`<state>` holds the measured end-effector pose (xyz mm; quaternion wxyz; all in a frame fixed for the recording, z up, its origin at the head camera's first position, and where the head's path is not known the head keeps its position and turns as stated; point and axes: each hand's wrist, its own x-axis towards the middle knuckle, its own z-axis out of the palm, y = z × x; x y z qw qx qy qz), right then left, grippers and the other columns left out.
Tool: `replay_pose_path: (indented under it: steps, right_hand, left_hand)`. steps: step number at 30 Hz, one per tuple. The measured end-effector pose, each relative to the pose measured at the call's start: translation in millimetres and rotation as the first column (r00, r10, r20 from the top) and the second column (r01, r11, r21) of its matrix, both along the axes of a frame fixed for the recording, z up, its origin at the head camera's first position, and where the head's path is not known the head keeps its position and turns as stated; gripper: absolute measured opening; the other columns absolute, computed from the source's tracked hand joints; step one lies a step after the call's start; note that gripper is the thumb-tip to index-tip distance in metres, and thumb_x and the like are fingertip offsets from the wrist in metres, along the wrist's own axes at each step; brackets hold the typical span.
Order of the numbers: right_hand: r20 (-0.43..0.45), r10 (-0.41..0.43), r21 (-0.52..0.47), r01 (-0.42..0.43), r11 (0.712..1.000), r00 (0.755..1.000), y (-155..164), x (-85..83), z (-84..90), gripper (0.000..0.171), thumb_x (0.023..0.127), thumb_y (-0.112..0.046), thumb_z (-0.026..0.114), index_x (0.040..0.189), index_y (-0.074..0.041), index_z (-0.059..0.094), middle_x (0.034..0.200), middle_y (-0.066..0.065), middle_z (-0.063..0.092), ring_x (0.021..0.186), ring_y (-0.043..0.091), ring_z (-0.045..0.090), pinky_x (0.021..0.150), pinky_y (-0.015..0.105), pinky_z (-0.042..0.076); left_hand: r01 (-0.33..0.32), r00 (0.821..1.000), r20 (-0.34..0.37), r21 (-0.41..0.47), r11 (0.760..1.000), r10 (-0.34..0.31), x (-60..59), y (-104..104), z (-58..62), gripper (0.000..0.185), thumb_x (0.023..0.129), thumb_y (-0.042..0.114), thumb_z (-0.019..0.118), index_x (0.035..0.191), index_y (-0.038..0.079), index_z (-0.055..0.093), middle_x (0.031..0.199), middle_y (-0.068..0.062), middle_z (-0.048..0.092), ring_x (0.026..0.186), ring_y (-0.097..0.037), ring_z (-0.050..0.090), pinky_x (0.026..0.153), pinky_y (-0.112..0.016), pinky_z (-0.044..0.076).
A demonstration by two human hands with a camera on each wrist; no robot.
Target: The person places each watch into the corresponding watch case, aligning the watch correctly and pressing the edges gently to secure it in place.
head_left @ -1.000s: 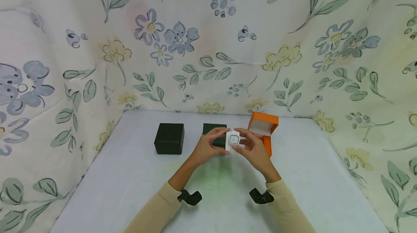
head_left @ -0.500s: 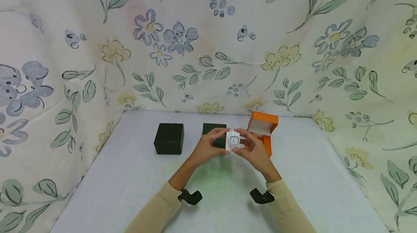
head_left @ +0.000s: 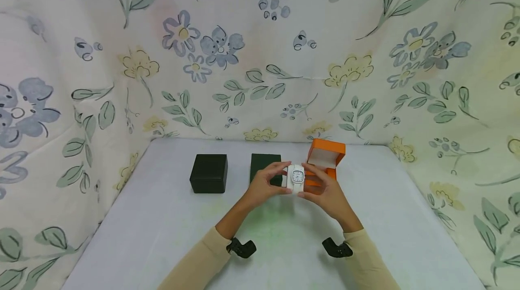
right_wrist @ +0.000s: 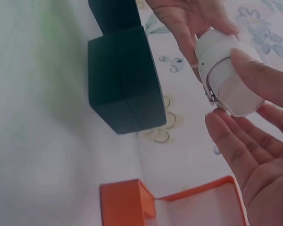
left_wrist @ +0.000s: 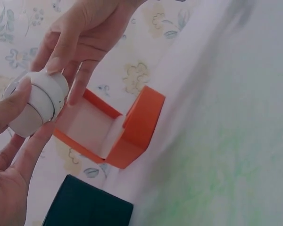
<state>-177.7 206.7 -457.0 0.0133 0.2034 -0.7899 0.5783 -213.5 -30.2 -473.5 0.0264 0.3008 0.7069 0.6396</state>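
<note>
A white wristwatch (head_left: 298,176) with a squarish dial is wrapped round a white watch cushion (right_wrist: 240,94), held up above the table between both hands. My left hand (head_left: 262,185) pinches the left end of the cushion between thumb and fingers. From the other side, my right hand (head_left: 326,192) grips the watch and cushion with its thumb and fingertips. The white strap (left_wrist: 40,96) circles the cushion in the left wrist view. Behind the right hand stands an orange watch box (head_left: 328,146) with its lid raised and a pale lining inside.
A dark green box (head_left: 264,162) stands behind my left hand, partly hidden by it. Further left is a black box (head_left: 209,173) with its lid down. White cloth covers the table (head_left: 162,236), and a flowered curtain (head_left: 260,55) hangs along its back edge.
Both hands have shifted slightly right and toward me with the watch and cushion. The dial now sits a little further right in the head view; the boxes stay put.
</note>
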Motion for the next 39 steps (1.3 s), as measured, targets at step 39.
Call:
replay_pose_path:
  steps: [39]
  right_hand:
    - [-0.173,-0.171,0.233,0.209,0.95,0.97,56.0,-25.6,-14.6,0.076,0.084,-0.004,0.083,0.152,-0.007,0.048,0.142,0.019,0.058,0.127,0.039,0.055,0.099,0.061,0.05]
  left_hand:
    - [0.016,0.99,0.142,0.044,0.999,-0.022,-25.7,74.1,-17.8,0.071,0.091,-0.004,0.073,0.154,0.005,0.042,0.152,-0.01,0.05,0.136,-0.027,0.051,0.096,-0.029,0.055]
